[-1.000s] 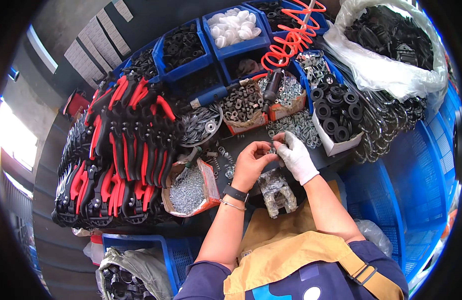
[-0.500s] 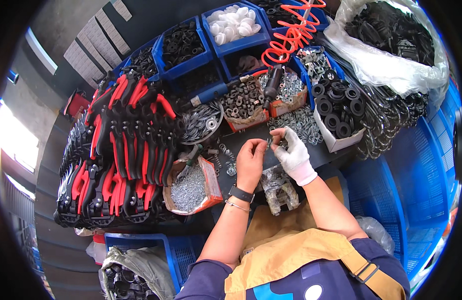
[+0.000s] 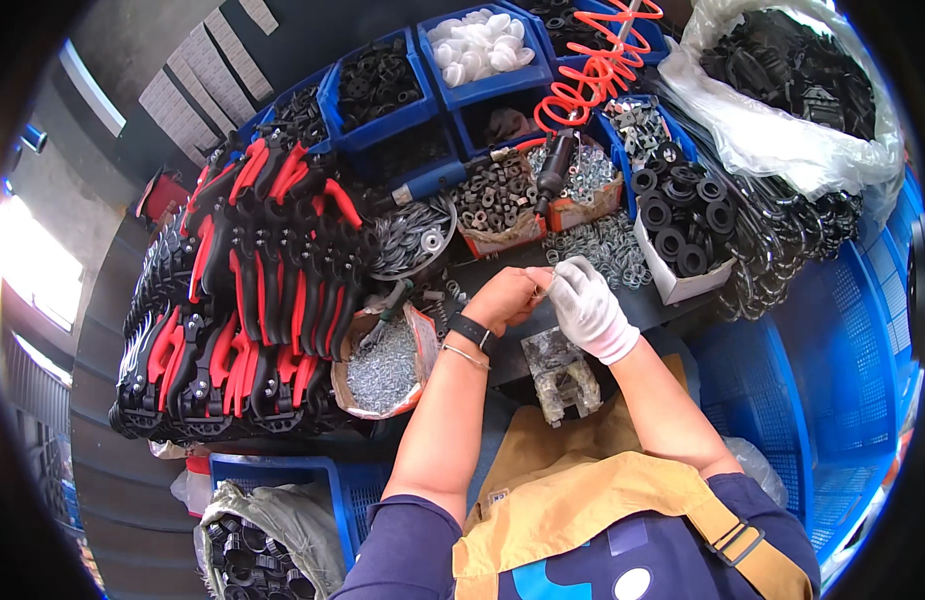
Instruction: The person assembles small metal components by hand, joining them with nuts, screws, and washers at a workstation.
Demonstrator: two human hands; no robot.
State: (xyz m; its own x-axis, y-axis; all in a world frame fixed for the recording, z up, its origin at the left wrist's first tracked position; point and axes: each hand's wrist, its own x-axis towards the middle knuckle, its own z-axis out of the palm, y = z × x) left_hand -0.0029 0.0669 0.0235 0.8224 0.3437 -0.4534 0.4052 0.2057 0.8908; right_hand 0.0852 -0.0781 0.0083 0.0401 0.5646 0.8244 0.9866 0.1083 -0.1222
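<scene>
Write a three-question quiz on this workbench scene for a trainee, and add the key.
1. Which hand wears the white glove?
2. True or false: the black wristband is on the same arm as the glove.
3. What fills the blue bin at the top centre: A) red handles, B) white plastic pieces, or C) metal springs?

Key: 1. The right hand. 2. False. 3. B.

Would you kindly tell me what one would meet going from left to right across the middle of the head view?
Red-and-black tools, open box of small metal parts, bare left grip, gloved right grip, white box of black rings, blue crates.
</scene>
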